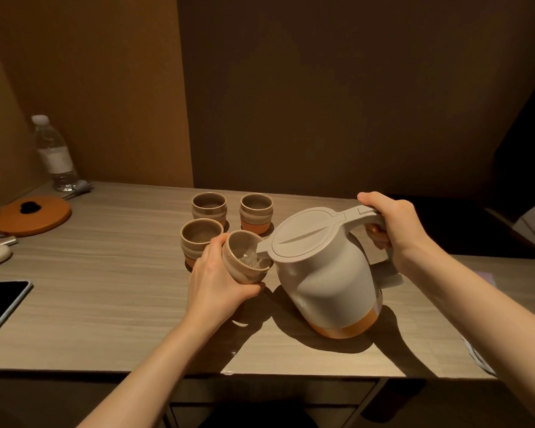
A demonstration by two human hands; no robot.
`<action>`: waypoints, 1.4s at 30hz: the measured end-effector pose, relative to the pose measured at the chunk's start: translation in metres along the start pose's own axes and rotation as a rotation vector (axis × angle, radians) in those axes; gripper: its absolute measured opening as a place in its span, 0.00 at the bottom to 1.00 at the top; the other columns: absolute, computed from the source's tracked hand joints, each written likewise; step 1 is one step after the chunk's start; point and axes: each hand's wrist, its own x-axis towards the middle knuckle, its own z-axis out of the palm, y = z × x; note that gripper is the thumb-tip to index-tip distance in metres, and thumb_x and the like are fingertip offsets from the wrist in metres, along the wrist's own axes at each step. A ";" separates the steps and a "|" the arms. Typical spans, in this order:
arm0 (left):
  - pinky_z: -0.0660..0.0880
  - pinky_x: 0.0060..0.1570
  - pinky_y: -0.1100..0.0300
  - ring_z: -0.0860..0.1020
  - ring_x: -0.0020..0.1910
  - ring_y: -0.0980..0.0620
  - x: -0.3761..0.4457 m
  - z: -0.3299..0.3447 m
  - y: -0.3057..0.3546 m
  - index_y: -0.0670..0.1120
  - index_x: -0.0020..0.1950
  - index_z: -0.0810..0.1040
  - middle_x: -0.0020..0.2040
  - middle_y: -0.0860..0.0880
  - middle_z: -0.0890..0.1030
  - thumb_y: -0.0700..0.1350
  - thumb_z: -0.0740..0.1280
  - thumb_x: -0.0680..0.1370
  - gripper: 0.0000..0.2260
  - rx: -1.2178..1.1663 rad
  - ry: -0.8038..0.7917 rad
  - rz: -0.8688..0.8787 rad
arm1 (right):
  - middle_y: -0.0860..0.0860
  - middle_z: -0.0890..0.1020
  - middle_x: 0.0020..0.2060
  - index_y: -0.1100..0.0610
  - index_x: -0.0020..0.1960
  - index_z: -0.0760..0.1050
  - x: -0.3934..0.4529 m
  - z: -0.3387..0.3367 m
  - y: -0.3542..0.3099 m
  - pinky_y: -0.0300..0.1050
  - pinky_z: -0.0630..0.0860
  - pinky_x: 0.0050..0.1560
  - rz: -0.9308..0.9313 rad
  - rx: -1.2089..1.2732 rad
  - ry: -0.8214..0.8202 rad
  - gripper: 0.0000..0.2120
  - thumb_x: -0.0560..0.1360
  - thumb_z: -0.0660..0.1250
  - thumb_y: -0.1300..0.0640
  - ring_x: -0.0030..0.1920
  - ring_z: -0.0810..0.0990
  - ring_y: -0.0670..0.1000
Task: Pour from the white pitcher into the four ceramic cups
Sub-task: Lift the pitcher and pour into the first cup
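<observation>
We note pitcher [322, 273] tilted toward left, base edge on table [105, 304], spout over held cup [244, 261]. Right hand [393, 223] wraps pitcher handle, fingers curled beneath it. Left hand [217, 282] grips held cup from below and side, cup tipped toward spout, raised off table; water visible inside. We observe three other cups [209, 206] standing upright just behind left hand. Bottle [54, 152], orange lid [33, 215], phone [0, 304] lie well left.
</observation>
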 end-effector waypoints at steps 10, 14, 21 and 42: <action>0.75 0.60 0.48 0.73 0.64 0.50 -0.002 0.003 0.001 0.54 0.70 0.62 0.64 0.52 0.75 0.53 0.83 0.56 0.47 -0.014 0.011 -0.013 | 0.48 0.68 0.18 0.56 0.26 0.71 0.001 0.001 -0.002 0.42 0.60 0.27 0.005 -0.013 0.008 0.22 0.76 0.64 0.49 0.20 0.63 0.45; 0.75 0.59 0.50 0.73 0.64 0.50 -0.003 0.002 0.001 0.55 0.69 0.63 0.63 0.52 0.75 0.53 0.83 0.56 0.47 -0.024 0.008 -0.019 | 0.48 0.68 0.18 0.55 0.25 0.70 0.002 0.002 -0.002 0.42 0.61 0.27 0.002 -0.018 0.007 0.22 0.76 0.65 0.49 0.19 0.63 0.45; 0.74 0.58 0.54 0.73 0.64 0.51 -0.005 0.002 0.001 0.54 0.68 0.63 0.63 0.52 0.75 0.52 0.83 0.56 0.46 -0.048 0.007 -0.019 | 0.49 0.68 0.18 0.56 0.25 0.70 0.002 0.003 -0.002 0.42 0.61 0.27 -0.022 -0.034 -0.006 0.22 0.76 0.64 0.48 0.19 0.63 0.45; 0.68 0.51 0.68 0.72 0.57 0.59 -0.009 0.008 0.014 0.58 0.61 0.62 0.54 0.62 0.72 0.53 0.83 0.55 0.42 -0.179 -0.035 0.008 | 0.49 0.68 0.19 0.55 0.25 0.72 -0.005 -0.016 0.015 0.43 0.60 0.27 -0.003 0.080 0.081 0.21 0.75 0.65 0.49 0.22 0.63 0.47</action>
